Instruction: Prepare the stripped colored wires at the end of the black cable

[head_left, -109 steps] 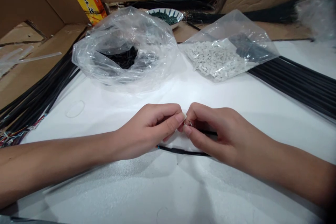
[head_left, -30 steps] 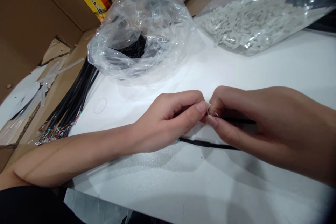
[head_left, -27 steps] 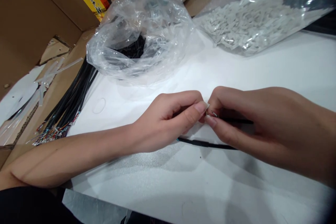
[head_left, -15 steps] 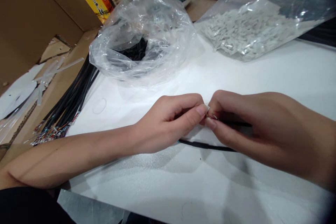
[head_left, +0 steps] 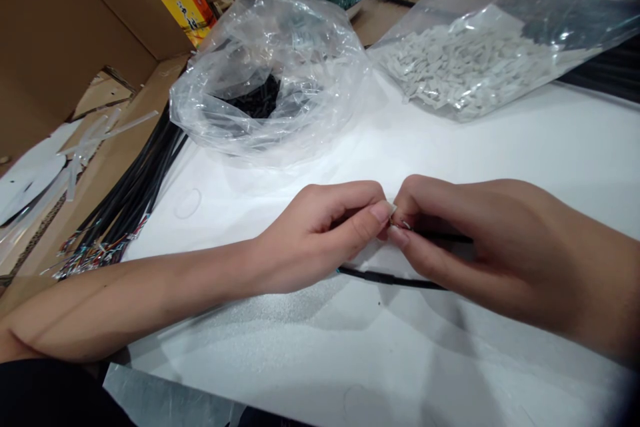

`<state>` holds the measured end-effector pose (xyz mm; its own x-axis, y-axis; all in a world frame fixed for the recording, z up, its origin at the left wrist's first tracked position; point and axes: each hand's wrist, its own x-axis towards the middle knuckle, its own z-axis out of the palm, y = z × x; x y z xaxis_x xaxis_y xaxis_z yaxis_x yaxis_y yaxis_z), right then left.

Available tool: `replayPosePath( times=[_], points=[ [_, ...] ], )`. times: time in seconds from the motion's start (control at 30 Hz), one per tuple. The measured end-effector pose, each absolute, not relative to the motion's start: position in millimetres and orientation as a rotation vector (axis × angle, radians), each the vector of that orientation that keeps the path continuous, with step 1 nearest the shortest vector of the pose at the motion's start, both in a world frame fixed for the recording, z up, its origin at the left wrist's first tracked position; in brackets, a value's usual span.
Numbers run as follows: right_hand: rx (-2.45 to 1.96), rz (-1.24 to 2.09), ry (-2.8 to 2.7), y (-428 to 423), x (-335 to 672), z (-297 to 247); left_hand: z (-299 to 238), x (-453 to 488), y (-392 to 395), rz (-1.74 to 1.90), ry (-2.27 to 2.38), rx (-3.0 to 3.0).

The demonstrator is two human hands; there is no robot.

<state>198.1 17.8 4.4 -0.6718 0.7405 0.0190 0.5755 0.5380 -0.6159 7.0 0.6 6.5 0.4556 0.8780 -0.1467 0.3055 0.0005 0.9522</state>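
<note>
White sheet (head_left: 310, 373) lies under my forearms. Straight ahead, my left hand (head_left: 315, 237) and right hand (head_left: 480, 253) meet in a tight pinch: left fingertips on a small white piece (head_left: 393, 208), right on the stripped wire ends (head_left: 403, 223) of a thin black cable (head_left: 385, 278). It seems light, limp, and fragile there; best held just behind the ends. Farther off, a clear bag of black cables (head_left: 270, 80) sits at eleven o'clock, a bag of white pieces (head_left: 465, 67) at one.

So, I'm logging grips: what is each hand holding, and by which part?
The right hand pinches a black cable near its stripped end, between thumb and fingers. The left fingertips seem to pinch a tiny white piece; too small to tell more.
</note>
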Motion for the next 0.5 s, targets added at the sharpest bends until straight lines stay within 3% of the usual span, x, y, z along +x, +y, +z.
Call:
replayPosePath(
  times=[0.5],
  points=[
    [-1.115,0.805,-2.528,17.6,197.6,7.3,4.4,6.9,0.6,0.658,1.030,1.548]
  ],
)
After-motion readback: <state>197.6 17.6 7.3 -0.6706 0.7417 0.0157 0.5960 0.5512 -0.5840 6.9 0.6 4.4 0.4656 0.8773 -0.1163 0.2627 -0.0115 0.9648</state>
